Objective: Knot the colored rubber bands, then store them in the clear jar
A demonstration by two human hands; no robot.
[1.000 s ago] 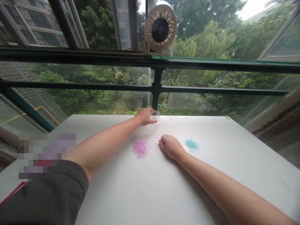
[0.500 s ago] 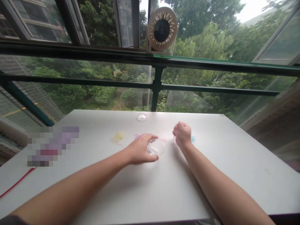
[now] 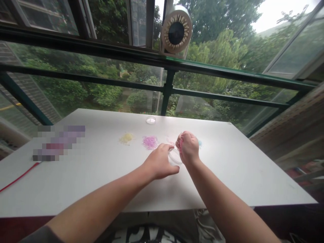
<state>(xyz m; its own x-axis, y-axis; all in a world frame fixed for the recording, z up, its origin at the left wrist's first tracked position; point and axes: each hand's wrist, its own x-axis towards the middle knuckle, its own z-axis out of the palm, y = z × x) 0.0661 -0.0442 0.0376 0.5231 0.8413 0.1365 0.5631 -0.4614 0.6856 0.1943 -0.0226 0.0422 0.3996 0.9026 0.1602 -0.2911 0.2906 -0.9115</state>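
My left hand point(image 3: 162, 161) is curled round a clear round dish point(image 3: 176, 156), thumb on the near side and fingers on the far side. My right hand point(image 3: 189, 147) is closed in a fist right beside the dish's right edge. Small pink pieces point(image 3: 180, 142), like thin bits or tiny loops, show between its fingers. A few pink bits point(image 3: 170, 141) lie on the table just behind the hands. Left of them sits a pile of small purple pieces point(image 3: 150, 142), with a yellow pile point(image 3: 126, 138) farther left. Blue-green pieces point(image 3: 199, 143) are partly hidden behind my right hand.
A clear round lid or shallow dish point(image 3: 151, 120) lies near the far edge of the white table point(image 3: 101, 175). A blurred-out item point(image 3: 58, 143) with a red cord point(image 3: 20, 175) is at the left. Beyond stand a railing point(image 3: 167, 89) and a round fan-like device point(image 3: 176, 32).
My right fist has come closer to the dish, and pink pieces now show in it. The left hand with the dish has shifted slightly right. The view has tilted.
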